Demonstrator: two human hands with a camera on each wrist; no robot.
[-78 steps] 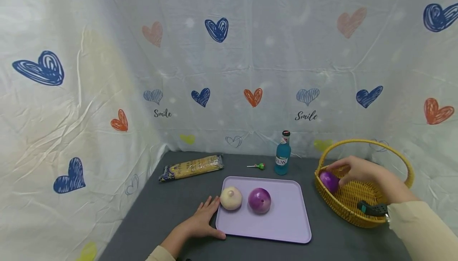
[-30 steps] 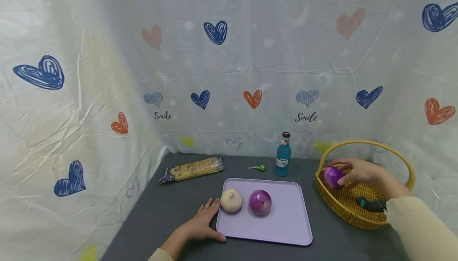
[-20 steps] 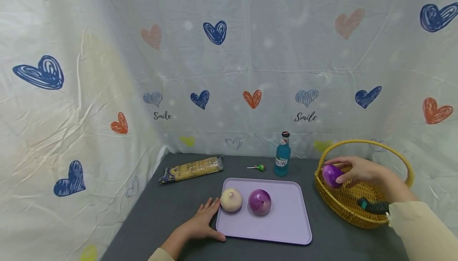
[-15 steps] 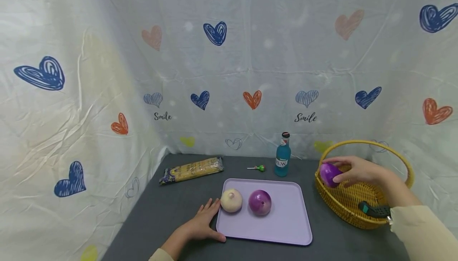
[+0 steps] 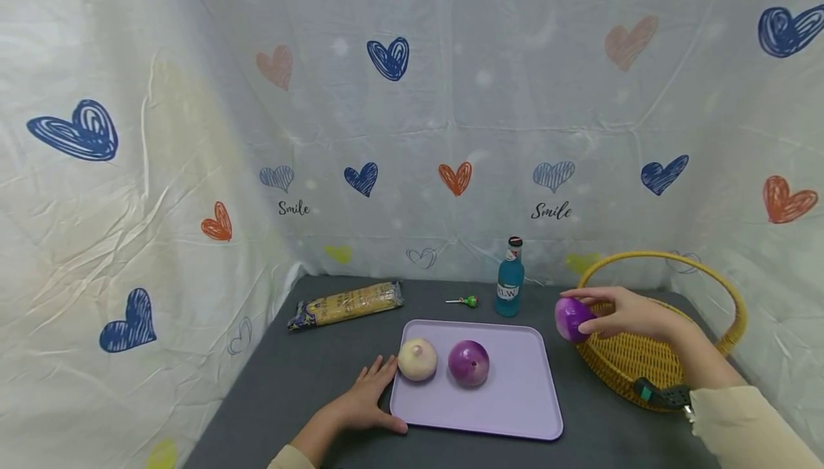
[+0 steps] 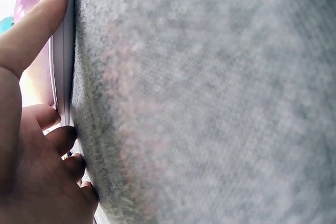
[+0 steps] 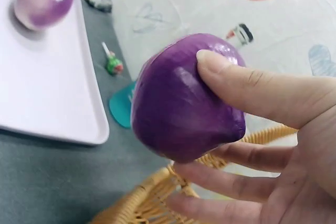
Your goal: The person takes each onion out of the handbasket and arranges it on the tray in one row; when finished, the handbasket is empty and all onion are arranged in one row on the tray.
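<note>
My right hand (image 5: 621,315) grips a glossy purple onion (image 5: 572,319) at the near-left rim of the yellow wicker basket (image 5: 634,362). The right wrist view shows the thumb across the onion's (image 7: 184,103) side and the other fingers beneath it. A lilac tray (image 5: 515,383) lies in the middle of the table, bearing a cream-white onion (image 5: 417,359) on its left and another purple onion (image 5: 468,364) beside that. At the tray's left edge and front-left corner rests my left hand (image 5: 365,401), fingers spread; its thumb (image 6: 39,22) lies along the rim in the left wrist view.
Behind the tray stand a blue bottle (image 5: 509,279) and a small green lollipop (image 5: 470,302). A long yellow packet (image 5: 347,304) lies at the back left of the dark table (image 5: 283,376). The basket's tall handle (image 5: 676,262) arches over it, and a heart-printed curtain (image 5: 399,119) hangs behind.
My right hand has lifted the purple onion out of the basket and moved it left past the basket's rim. My left hand stays at the tray.
</note>
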